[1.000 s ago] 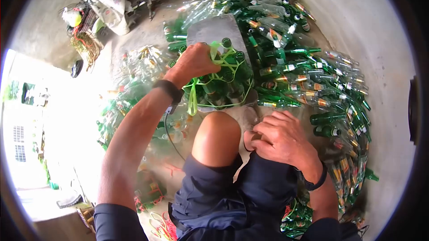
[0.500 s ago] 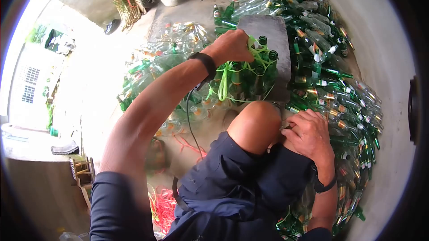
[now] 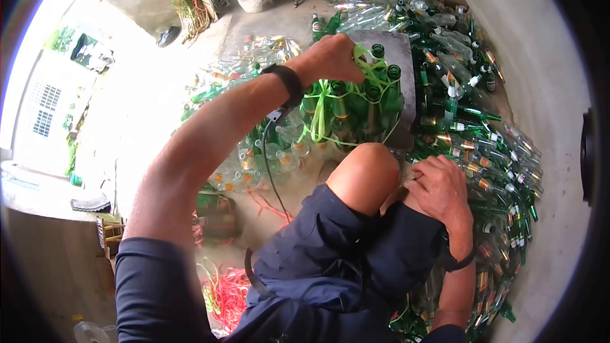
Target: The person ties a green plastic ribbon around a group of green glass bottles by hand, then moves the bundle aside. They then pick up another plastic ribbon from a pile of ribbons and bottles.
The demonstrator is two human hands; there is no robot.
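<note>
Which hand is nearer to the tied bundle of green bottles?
Left. The left hand grips the green strap atop the bundle; the right hand rests by the knee, apart from it.

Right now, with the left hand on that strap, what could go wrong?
1. Only the left hand grips the thin green plastic strap around the bundle of green glass bottles; if it slips or snaps, they may scatter and break.
2. Loose glass bottles lie heaped beside the bare knee; breakage there could cut skin.
</note>
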